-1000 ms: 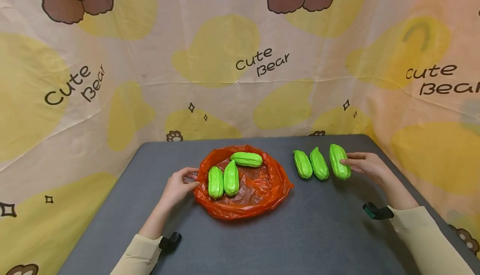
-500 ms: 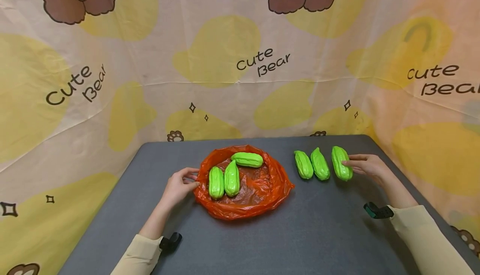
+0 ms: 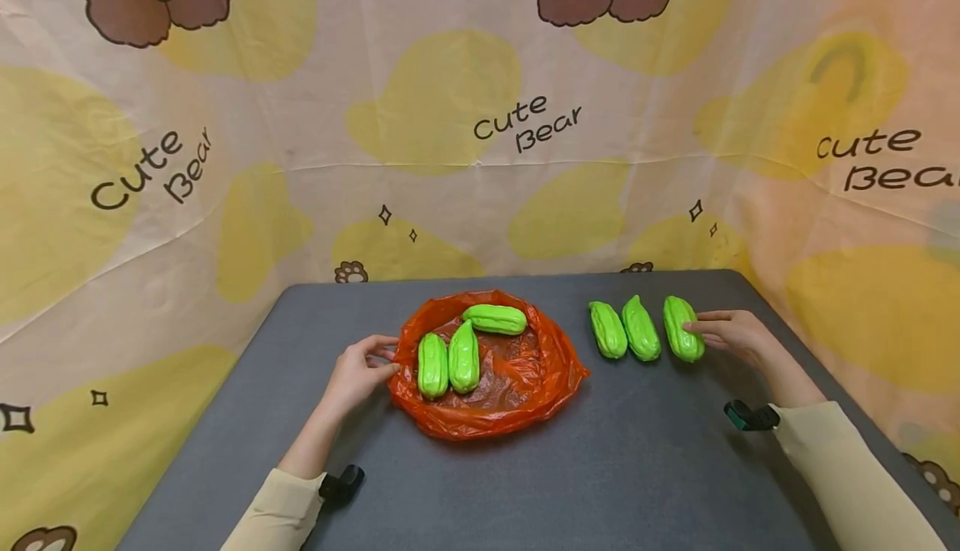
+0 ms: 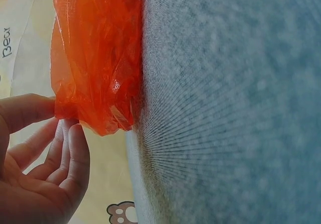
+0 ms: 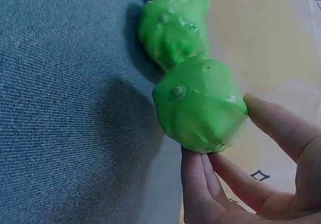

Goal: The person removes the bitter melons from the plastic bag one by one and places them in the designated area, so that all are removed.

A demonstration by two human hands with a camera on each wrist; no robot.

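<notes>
A red plastic bag (image 3: 517,418) lies spread on the table with its rim rolled into a ring. Three green, ribbed bitter melons sit inside it: one bitter melon (image 3: 493,319) lies crosswise at the back, two stand side by side at the left. My left hand (image 3: 356,376) pinches the bag's left edge between thumb and fingers, as the left wrist view of the bag (image 4: 98,58) shows. At the right, my right hand (image 3: 738,336) holds a bitter melon (image 5: 195,103) by its side between thumb and fingertips, close to the table.
Left of the held one, two more bitter melons, a middle one (image 3: 641,328) and a left one (image 3: 607,330), lie side by side on the grey table (image 3: 525,493). A printed cloth (image 3: 450,201) rises behind the table and along both sides.
My right hand has lowered its bitter melon slightly toward the table and a touch to the right. The left hand and the bag stay as they were.
</notes>
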